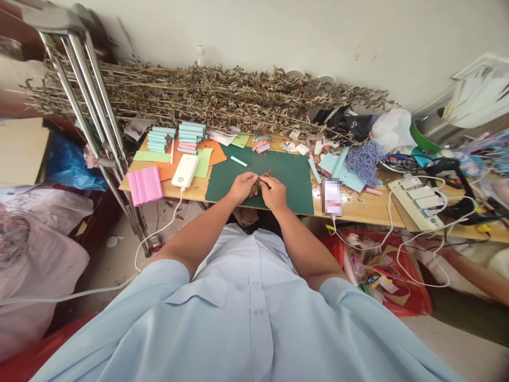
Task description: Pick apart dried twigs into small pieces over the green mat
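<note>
Close together over the near edge of a green cutting mat (290,175) are my two hands. My left hand (243,188) is closed, its fingertips pinching a small clump of dried leaves (253,190). From the other side, my right hand (273,192) also grips the clump with thumb and fingers. Brown bits of leaf poke out between and above the fingers; the rest is hidden by them. A light-blue paper roll (239,161) lies on the mat beyond my left hand. Pink rolls (261,147) lie at the mat's far edge.
A long heap of dried plant stalks (238,95) lies along the wall. Stacked blue rolls (191,132), a white power bank (185,171) and pink paper (145,185) are at left. A phone (333,197), purple yarn (363,162) and a power strip (421,199) lie right. Metal crutches (85,101) stand left.
</note>
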A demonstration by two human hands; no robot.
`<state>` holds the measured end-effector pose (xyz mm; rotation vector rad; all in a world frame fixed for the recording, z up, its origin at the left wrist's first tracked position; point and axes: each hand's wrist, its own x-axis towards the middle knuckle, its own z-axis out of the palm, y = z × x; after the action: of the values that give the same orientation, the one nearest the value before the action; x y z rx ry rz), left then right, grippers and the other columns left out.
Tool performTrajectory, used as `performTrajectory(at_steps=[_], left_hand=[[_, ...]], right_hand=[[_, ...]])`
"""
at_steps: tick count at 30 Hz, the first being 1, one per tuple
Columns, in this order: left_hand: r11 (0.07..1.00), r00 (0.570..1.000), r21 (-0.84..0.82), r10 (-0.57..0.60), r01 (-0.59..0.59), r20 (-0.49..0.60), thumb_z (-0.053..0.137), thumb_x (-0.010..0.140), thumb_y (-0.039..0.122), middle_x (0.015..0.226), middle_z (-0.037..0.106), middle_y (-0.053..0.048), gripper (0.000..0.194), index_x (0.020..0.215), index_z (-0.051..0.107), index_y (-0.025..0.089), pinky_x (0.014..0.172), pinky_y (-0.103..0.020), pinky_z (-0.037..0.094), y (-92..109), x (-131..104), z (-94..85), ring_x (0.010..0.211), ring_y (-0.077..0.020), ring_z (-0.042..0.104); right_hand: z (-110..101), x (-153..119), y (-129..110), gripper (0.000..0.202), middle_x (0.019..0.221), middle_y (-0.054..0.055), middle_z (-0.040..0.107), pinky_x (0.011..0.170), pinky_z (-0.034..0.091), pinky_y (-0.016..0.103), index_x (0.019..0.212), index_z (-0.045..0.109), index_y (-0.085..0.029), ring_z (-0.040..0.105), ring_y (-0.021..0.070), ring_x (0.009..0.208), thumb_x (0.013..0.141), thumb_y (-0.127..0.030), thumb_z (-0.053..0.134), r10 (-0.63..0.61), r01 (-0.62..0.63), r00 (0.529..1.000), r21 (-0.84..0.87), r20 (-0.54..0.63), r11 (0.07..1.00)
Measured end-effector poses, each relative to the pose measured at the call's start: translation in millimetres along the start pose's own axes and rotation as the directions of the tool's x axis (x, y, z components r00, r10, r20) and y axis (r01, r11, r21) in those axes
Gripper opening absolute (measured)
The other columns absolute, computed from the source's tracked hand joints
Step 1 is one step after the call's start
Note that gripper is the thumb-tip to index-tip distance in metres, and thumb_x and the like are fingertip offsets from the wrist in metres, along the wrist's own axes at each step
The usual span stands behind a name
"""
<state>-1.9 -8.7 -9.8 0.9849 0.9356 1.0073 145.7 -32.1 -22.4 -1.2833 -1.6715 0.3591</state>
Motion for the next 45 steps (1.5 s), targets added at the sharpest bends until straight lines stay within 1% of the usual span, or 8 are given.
performTrajectory(at_steps=[5, 11, 17, 20, 29, 35, 40, 45], left_hand=[[0.994, 1.000, 0.105, -0.020, 0.019, 0.010, 0.061, 0.093, 0.016, 0.069, 0.067, 0.001, 0.012, 0.102, 0.067, 0.012, 0.039, -0.017, 0.034, 6.8, -5.1, 4.0, 0.042, -0.0063, 0.055], [0.978, 0.998, 0.201, -0.055, 0.054, -0.001, 0.057, 0.092, 0.011, 0.067, 0.067, 0.000, 0.009, 0.088, 0.066, 0.012, 0.040, -0.017, 0.033, 15.0, -10.3, 7.1, 0.043, -0.0058, 0.054], [0.990, 0.993, 0.094, -0.110, 0.105, 0.048, 0.060, 0.089, 0.010, 0.065, 0.067, 0.000, 0.006, 0.089, 0.065, 0.013, 0.039, -0.018, 0.031, 14.1, -6.8, 5.2, 0.042, -0.0073, 0.054], [0.993, 0.994, 0.059, -0.108, 0.105, 0.036, 0.063, 0.090, 0.013, 0.065, 0.067, 0.000, 0.002, 0.091, 0.065, 0.014, 0.039, -0.017, 0.030, 11.5, -5.5, 4.7, 0.042, -0.0072, 0.055], [0.977, 0.993, 0.178, -0.117, 0.120, -0.026, 0.061, 0.090, 0.015, 0.072, 0.071, 0.000, 0.006, 0.095, 0.065, 0.016, 0.046, -0.019, 0.042, -1.0, 4.0, 3.7, 0.046, -0.0079, 0.058], [0.968, 0.997, 0.240, -0.073, 0.071, 0.000, 0.061, 0.093, 0.024, 0.075, 0.071, -0.001, 0.011, 0.090, 0.068, 0.016, 0.050, -0.019, 0.045, -5.2, 3.2, -2.4, 0.049, -0.0081, 0.059], [0.968, 0.999, 0.250, -0.003, -0.009, 0.046, 0.063, 0.094, 0.030, 0.079, 0.070, -0.001, 0.015, 0.096, 0.070, 0.017, 0.058, -0.020, 0.050, 1.4, -4.8, -4.9, 0.057, -0.0094, 0.063], [0.979, 0.999, 0.200, -0.035, 0.031, 0.015, 0.067, 0.089, 0.027, 0.073, 0.068, 0.001, 0.012, 0.097, 0.067, 0.017, 0.053, -0.020, 0.046, 0.2, -3.8, -4.1, 0.054, -0.0094, 0.060]], right_hand=[[-3.5, -5.2, 2.7, 0.026, 0.108, 0.009, 0.080, 0.098, 0.060, 0.041, 0.105, 0.079, -0.023, 0.075, 0.0244, 0.102, 0.094, -0.026, 0.057, -0.049, 0.049, 0.999, -0.006, 0.008, 0.999], [-2.7, -14.5, 5.7, 0.025, 0.099, 0.007, 0.081, 0.089, 0.063, 0.038, 0.099, 0.081, -0.022, 0.077, 0.0232, 0.090, 0.089, -0.034, 0.062, 0.180, -0.179, 0.984, 0.050, -0.017, 0.983], [-6.8, -9.2, 5.7, 0.027, 0.088, 0.005, 0.081, 0.082, 0.065, 0.039, 0.096, 0.080, -0.020, 0.078, 0.0224, 0.079, 0.082, -0.040, 0.069, 0.392, -0.387, 0.919, 0.298, 0.046, 0.872], [-6.7, -7.5, 6.8, 0.029, 0.085, 0.005, 0.081, 0.080, 0.066, 0.041, 0.095, 0.079, -0.020, 0.077, 0.0223, 0.076, 0.080, -0.043, 0.072, 0.449, -0.422, 0.893, 0.386, 0.024, 0.820], [-6.6, -13.9, 2.6, 0.026, 0.103, 0.007, 0.081, 0.093, 0.061, 0.040, 0.101, 0.079, -0.023, 0.076, 0.0226, 0.095, 0.090, -0.041, 0.065, 0.308, -0.300, 0.948, 0.097, -0.080, 0.949], [-4.4, -12.6, -2.7, 0.024, 0.104, 0.007, 0.080, 0.096, 0.060, 0.039, 0.100, 0.079, -0.025, 0.074, 0.0204, 0.099, 0.098, -0.037, 0.058, 0.143, -0.142, 0.990, 0.040, -0.021, 0.989], [-1.1, -15.7, -2.2, 0.023, 0.108, 0.005, 0.079, 0.099, 0.059, 0.039, 0.101, 0.079, -0.028, 0.074, 0.0204, 0.103, 0.099, -0.037, 0.058, 0.155, -0.156, 0.987, 0.017, 0.037, 0.988], [4.1, -20.9, 2.2, 0.023, 0.106, 0.004, 0.080, 0.093, 0.060, 0.035, 0.106, 0.078, -0.027, 0.077, 0.0199, 0.096, 0.095, -0.041, 0.064, 0.243, -0.242, 0.968, 0.032, -0.065, 0.970]])
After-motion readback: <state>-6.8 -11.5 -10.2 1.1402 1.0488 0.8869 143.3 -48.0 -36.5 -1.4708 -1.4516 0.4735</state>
